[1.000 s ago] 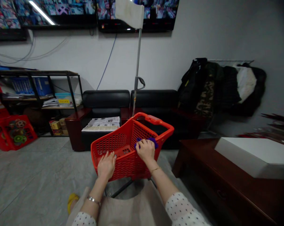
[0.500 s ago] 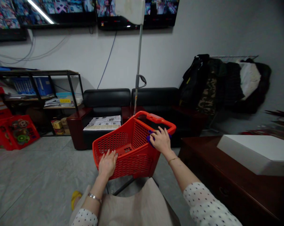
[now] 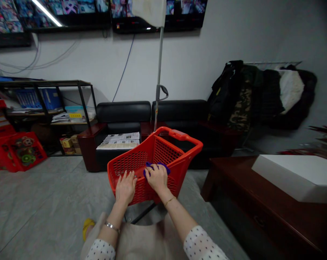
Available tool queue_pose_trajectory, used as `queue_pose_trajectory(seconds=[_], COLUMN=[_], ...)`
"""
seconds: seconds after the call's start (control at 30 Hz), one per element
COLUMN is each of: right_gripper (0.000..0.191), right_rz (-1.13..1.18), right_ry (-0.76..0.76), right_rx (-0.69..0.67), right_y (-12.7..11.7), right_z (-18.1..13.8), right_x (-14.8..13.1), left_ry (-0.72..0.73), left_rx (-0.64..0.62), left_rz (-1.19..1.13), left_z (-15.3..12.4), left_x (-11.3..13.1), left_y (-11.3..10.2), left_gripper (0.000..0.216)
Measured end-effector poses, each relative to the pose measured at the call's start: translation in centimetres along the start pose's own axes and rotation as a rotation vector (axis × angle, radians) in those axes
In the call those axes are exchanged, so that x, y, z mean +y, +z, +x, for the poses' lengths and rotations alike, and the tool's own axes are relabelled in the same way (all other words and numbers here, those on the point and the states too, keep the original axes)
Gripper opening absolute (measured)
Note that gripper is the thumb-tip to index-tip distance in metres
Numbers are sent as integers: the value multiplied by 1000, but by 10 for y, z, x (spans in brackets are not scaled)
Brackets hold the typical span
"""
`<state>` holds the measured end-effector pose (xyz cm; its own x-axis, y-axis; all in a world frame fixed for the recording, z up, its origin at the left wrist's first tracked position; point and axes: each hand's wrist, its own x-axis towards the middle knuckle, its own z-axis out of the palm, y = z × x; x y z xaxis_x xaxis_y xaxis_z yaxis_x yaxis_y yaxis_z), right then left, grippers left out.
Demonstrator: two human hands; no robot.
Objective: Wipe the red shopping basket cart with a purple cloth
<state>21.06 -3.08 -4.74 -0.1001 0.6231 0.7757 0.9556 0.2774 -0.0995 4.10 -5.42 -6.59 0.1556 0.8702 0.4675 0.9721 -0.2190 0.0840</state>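
Left fingers slightly spread, left hand on the near side of the red cart, mid-view | right hand bends fingers over purple cloth, same side | looks mid-wipe; I can't tell finished from remaining areas

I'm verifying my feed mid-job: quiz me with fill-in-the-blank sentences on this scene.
1. The right hand holds a cloth at the ____-coloured cart.
2. The left hand is on the cart; its wrist wears a ____-coloured bracelet.
3. Coats hang on the picture's ____ side.

Missing words: red; silver; right.
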Motion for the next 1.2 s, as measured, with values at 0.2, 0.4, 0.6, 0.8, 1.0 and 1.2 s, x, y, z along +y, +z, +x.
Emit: queue_pose_trajectory(seconds=[0.2,0.4,0.6,0.8,1.0,1.2], right_gripper=[29,27,24,22,25,25], right_rz=[-109,-188,-142,10,-70,-121], right_ry=[-90,-1,55,-4,-244,-146], right_rx=[5,73,114,34,-49,61], right_y=[-32,-42,-22,-3,-34,-56], right_z=[28,47,29,-1,19,44], right_x=[89,146,90,3,71,156], left_ry=[18,-10,-24,4,18,-31], left_rx=[-35,-45,-28,-4,-64,-101], left_rz=[-11,-36,-35,-25,-18,-28], left_z=[1,1,1,0,-2,-6], left_x=[-10,0,3,-7,-21,-7], left_y=[-1,-3,-1,1,-4,-10], left_gripper=[49,50,49,50,48,48])
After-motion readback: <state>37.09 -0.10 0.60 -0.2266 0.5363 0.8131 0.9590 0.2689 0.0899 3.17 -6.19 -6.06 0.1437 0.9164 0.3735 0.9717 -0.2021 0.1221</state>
